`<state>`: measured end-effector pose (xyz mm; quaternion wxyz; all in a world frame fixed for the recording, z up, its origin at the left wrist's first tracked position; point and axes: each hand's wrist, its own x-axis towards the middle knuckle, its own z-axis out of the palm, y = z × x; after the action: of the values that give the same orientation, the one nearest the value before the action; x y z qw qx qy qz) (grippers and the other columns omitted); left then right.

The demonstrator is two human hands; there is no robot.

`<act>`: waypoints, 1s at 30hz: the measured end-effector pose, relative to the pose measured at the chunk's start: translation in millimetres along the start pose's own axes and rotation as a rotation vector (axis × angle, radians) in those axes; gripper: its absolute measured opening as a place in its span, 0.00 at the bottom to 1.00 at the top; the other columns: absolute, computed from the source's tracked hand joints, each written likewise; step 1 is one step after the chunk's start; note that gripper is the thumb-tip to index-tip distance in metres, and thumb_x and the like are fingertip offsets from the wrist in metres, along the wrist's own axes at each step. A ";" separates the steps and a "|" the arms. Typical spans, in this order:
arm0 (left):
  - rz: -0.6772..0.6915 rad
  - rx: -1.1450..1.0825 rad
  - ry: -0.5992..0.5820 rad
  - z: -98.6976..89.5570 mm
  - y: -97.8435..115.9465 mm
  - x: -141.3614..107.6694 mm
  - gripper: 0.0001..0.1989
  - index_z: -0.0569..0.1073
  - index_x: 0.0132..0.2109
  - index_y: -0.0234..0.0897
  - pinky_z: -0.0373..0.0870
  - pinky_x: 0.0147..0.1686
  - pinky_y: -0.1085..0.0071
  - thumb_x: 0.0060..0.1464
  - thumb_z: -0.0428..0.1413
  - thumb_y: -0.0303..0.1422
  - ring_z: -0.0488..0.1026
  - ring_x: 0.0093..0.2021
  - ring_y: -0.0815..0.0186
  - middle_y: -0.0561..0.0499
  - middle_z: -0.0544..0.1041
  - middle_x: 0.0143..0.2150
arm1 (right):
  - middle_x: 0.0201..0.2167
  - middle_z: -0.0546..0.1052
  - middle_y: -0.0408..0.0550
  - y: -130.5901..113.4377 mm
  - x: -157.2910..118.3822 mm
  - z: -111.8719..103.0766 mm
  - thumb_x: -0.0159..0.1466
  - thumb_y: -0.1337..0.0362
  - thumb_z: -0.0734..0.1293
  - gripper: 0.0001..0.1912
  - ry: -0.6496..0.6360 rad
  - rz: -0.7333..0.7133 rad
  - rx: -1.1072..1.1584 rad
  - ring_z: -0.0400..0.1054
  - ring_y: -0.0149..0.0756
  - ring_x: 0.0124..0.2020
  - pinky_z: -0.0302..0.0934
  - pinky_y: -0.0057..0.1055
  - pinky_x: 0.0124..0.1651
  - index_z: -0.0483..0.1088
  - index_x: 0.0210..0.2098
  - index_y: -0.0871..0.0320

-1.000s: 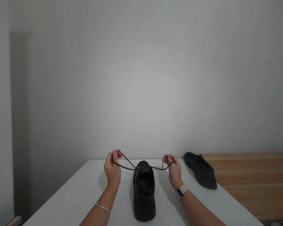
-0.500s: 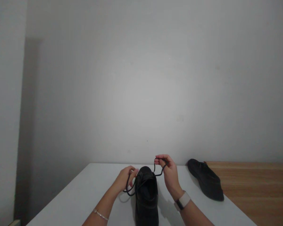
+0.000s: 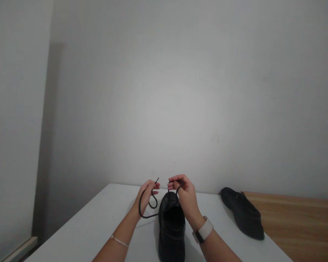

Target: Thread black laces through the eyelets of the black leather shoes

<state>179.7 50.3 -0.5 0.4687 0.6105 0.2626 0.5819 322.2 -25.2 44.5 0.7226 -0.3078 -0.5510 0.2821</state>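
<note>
A black shoe (image 3: 171, 240) stands on the white table, its heel toward me and its toe pointing at the wall. To its left, my left hand (image 3: 147, 193) pinches a black shoelace (image 3: 147, 217); the lace's tip sticks up above the fingers and a loop hangs below them. Over the shoe's toe end, my right hand (image 3: 183, 188) is closed on the other end of the lace, which arches from the fingertips over the thumb. Part of that lace is hidden behind the fingers.
A second black shoe (image 3: 243, 214) lies at the table's right side, close to the wall. Beyond it is a wooden surface (image 3: 297, 222). The white table (image 3: 98, 222) meets a pale wall (image 3: 180, 109) at its far edge.
My left hand has risen and now has the lace's tip above its fingers. My right hand has moved left, nearer the shoe's toe. The view has shifted slightly.
</note>
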 end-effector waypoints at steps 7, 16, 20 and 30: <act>-0.111 -0.411 -0.012 22.3 39.6 -25.4 0.18 0.65 0.30 0.38 0.65 0.24 0.75 0.49 0.57 0.48 0.64 0.22 0.72 0.57 0.65 0.23 | 0.27 0.77 0.44 -12.7 4.8 39.9 0.59 0.67 0.63 0.05 -0.212 -0.065 -0.266 0.71 0.33 0.28 0.66 0.30 0.34 0.71 0.32 0.57; 0.020 0.319 0.237 -86.6 43.2 -33.1 0.19 0.65 0.33 0.41 0.48 0.15 0.78 0.47 0.54 0.52 0.53 0.16 0.73 0.61 0.56 0.18 | 0.44 0.74 0.48 -3.6 -2.8 -19.2 0.50 0.77 0.63 0.24 -0.385 -0.139 -0.668 0.67 0.39 0.43 0.61 0.38 0.51 0.71 0.45 0.52; 0.120 0.706 0.115 -148.6 29.7 -49.3 0.15 0.68 0.32 0.41 0.63 0.27 0.72 0.49 0.53 0.48 0.67 0.25 0.65 0.57 0.68 0.22 | 0.44 0.75 0.49 1.1 -5.3 -56.7 0.49 0.72 0.68 0.21 -0.523 0.012 -0.747 0.67 0.43 0.47 0.59 0.40 0.54 0.72 0.43 0.54; -0.175 0.895 -0.160 -222.9 31.0 -98.9 0.30 0.75 0.48 0.47 0.63 0.55 0.59 0.33 0.50 0.27 0.72 0.52 0.51 0.51 0.79 0.47 | 0.36 0.80 0.48 20.8 -5.5 -59.7 0.53 0.70 0.67 0.11 -0.512 0.004 -0.824 0.71 0.44 0.39 0.61 0.38 0.45 0.77 0.34 0.53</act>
<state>-58.8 11.0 -45.2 0.2251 0.7714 0.5014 0.3207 377.4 -23.8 13.2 0.3813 -0.4899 -0.7765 0.1085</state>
